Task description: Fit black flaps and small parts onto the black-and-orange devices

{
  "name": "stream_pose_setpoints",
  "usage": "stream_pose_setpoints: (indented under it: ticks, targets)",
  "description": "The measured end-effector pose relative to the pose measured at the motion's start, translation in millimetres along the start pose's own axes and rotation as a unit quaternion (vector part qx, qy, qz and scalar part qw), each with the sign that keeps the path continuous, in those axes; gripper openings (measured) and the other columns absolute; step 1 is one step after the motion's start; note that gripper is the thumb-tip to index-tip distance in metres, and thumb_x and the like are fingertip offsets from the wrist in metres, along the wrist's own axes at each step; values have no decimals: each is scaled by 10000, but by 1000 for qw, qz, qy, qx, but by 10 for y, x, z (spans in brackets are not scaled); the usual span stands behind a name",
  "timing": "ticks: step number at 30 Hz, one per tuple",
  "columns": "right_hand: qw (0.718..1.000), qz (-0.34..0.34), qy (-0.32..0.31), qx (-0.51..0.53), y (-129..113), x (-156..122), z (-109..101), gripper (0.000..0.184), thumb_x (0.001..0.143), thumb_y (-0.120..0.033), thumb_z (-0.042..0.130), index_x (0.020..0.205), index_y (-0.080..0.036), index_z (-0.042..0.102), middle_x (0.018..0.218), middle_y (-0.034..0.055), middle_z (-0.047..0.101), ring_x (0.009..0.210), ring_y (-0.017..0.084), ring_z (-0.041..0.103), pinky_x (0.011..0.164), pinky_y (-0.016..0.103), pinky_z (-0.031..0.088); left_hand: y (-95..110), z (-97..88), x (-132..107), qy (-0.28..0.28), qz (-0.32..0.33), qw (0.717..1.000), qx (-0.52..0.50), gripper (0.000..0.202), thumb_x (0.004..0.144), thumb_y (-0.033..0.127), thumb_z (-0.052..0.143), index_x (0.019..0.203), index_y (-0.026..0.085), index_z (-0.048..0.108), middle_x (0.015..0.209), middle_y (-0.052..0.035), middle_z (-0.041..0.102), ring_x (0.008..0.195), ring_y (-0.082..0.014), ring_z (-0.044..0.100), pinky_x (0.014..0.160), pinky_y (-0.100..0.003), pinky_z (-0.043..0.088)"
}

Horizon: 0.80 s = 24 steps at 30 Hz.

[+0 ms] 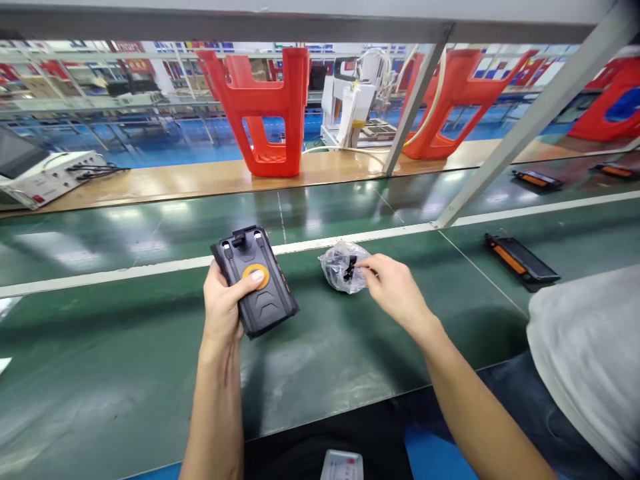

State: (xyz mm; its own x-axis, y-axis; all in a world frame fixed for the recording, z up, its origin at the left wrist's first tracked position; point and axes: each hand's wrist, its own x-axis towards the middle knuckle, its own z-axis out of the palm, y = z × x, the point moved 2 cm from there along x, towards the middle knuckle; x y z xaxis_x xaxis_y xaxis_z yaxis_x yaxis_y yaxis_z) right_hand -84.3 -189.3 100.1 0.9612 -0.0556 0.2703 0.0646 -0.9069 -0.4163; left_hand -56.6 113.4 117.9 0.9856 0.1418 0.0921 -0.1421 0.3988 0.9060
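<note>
Bench: a green belt workbench (150, 360) fills the view, with a white strip (165, 264) running across it.

Beyond the strip: red plastic stands (263, 113) and a white machine (355, 100) stand on a wooden ledge (175, 180).

Right of the strip's near side: a co-worker in a grey shirt (585, 360) sits beside a dark orange-edged unit (520, 259).

Left hand (225, 307): fingers curl closed behind a black rugged handheld unit (267, 303), held just below the strip, thumb on its orange disc (256, 275).

Right hand (395, 287): fingers slightly curled, tips at a clear plastic bag (336, 267) lying on the strip's near edge; whether they pinch it, I cannot tell.

Bag contents: a small black part (350, 268), its shape hidden.

Risk: a one-handed grip could let the heavy-looking unit slip; a tug could slide the bag.
</note>
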Motion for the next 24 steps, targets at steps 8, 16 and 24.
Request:
stream_pose_setpoints:
  ticks: [8,16,24]
  targets:
    - [978,72,-105,-167,-156,367,463,274,1049,-178,559,1138,-74,796,1238,247,747,1057,334,786,965,393,582,-277,-96,-50,36,-25,999,29,460,739,345,962,1096,186,721,1016,-66,791,826,-227,776,787,-357,666]
    - [973,54,-102,-199,0,314,495,300,1075,-240,508,1181,-106,755,1264,207,746,1080,342,761,862,350,519,-42,27,56,67,48,941,329,561,688,196,923,1173,216,642,1049,-42,746,1061,-293,712,956,-376,529]
    - [975,53,-100,-193,41,214,483,307,1054,-313,525,1161,-166,771,1269,143,753,990,304,731,668,333,317,-73,124,69,34,59,936,345,567,700,211,896,1197,234,624,1074,-26,733,990,-267,691,912,-365,517]
